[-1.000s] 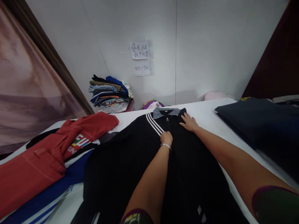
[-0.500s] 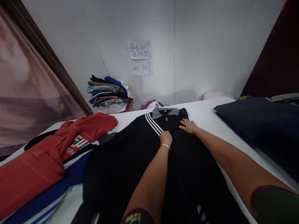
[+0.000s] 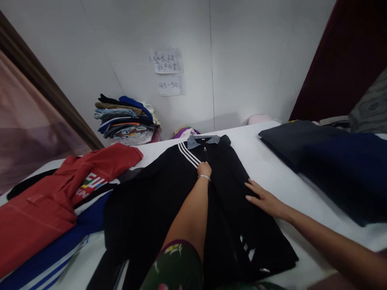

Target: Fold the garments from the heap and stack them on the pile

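A black zip-up jacket (image 3: 157, 190) with a grey collar (image 3: 193, 141) and white stripes on one shoulder lies spread out, its collar away from me. My left hand (image 3: 204, 168), a bracelet at its wrist, is closed on the jacket's front below the zip pull, at the end of the stripes. Its fingertips are hidden. My right hand (image 3: 264, 198) lies at the jacket's right side edge, fingers stretched out and apart, fingertips touching the black cloth.
Left of the jacket lie a red garment (image 3: 50, 204) and a blue garment with white stripes (image 3: 90, 219). A pile of folded clothes (image 3: 125, 116) stands by the wall. Dark folded garments (image 3: 343, 163) sit on the right of the white table (image 3: 261, 145). Handwritten paper signs (image 3: 169, 62) hang on the wall.
My right hand has moved from the jacket's upper chest down along its right edge towards me. The jacket's lower right side now shows folded in. My left hand keeps its place on the front.
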`<state>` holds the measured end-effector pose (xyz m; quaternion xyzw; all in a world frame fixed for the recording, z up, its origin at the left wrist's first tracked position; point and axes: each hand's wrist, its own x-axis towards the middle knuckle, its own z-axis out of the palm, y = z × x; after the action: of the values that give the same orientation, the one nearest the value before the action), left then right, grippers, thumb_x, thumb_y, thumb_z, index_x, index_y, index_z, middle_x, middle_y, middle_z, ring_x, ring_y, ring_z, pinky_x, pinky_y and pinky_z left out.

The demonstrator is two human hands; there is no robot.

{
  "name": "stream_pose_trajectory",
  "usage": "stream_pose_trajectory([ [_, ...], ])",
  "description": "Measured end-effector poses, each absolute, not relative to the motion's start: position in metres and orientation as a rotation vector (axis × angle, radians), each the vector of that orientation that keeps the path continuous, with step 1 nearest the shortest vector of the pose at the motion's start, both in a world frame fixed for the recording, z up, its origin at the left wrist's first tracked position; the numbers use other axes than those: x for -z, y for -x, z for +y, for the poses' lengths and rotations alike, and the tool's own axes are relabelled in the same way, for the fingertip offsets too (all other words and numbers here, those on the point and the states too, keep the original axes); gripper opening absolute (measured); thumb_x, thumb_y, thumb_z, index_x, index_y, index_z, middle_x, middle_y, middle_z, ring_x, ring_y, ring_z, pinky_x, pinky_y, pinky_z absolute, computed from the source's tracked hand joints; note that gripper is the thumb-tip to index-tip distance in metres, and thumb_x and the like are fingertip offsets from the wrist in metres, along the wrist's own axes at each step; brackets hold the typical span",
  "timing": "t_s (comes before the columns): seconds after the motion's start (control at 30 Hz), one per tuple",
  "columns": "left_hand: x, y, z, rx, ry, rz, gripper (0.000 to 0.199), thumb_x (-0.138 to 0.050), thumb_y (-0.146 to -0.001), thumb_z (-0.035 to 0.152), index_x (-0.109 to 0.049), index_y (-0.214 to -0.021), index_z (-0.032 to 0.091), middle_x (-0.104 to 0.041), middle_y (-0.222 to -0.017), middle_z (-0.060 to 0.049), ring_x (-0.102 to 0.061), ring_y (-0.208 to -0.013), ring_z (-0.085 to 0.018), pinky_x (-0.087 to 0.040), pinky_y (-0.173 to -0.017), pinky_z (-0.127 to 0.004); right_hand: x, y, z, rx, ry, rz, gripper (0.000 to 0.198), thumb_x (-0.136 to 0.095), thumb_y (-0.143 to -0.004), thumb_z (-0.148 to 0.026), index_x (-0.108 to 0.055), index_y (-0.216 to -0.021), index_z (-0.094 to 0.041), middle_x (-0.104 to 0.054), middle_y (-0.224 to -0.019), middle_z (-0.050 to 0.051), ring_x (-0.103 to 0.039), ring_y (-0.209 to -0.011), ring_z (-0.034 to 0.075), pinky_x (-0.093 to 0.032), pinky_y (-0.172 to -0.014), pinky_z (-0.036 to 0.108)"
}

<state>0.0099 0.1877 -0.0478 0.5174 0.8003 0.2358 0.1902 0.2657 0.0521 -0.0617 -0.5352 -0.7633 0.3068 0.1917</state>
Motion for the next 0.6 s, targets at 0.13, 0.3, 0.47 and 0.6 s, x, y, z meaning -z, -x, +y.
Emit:
stream_pose_trajectory([
  [0.13,0.042,-0.009,0.186,-0.754,-1.338,2.15,0.036,-0.04,-0.093,0.032,-0.069,-0.101,0.011,-0.068,-0.109,-0.017,-0.063,-0.104,-0.022,-0.045,-0.083,-0.026,0.067,-0.289,-0.035,-0.803,1.48,-2.022,0.062,-0.047,-0.087,-0.054,-0.038,-0.142,-0.027,-0.022,-0.153,0.006,-0.024,-0.139,0.023,-0.027,-0.112,0.044],
  [0.3,0.037,-0.013,0.172,-0.838,-1.269,2.078,0.055,-0.059,-0.082,0.042,-0.053,-0.126,0.01,-0.06,-0.124,-0.017,-0.059,-0.112,-0.024,-0.045,-0.086,-0.025,0.066,-0.286,-0.067,-0.509,1.499,-2.022,0.042,-0.05,-0.086,-0.04,-0.059,-0.124,-0.025,-0.054,-0.129,0.011,-0.051,-0.118,0.027,-0.041,-0.1,0.046],
  [0.47,0.032,-0.019,0.157,-0.893,-1.285,2.04,0.065,-0.07,-0.073,0.026,-0.046,-0.133,0.016,-0.062,-0.123,-0.012,-0.061,-0.108,-0.022,-0.046,-0.085,-0.024,0.04,-0.27,-0.061,-0.623,1.321,-1.966,0.035,-0.038,-0.091,-0.033,-0.066,-0.111,-0.024,-0.061,-0.079,0.006,-0.06,-0.074,0.019,-0.05,-0.07,0.033],
  [0.6,0.032,-0.011,0.154,-0.944,-1.249,2.066,0.056,-0.066,-0.077,0.02,-0.048,-0.13,0.016,-0.064,-0.119,-0.01,-0.063,-0.104,-0.019,-0.047,-0.084,-0.021,0.028,-0.262,-0.062,-0.624,1.333,-1.943,0.042,-0.043,-0.09,-0.041,-0.054,-0.127,-0.024,-0.062,-0.093,0.006,-0.06,-0.084,0.02,-0.049,-0.078,0.034],
])
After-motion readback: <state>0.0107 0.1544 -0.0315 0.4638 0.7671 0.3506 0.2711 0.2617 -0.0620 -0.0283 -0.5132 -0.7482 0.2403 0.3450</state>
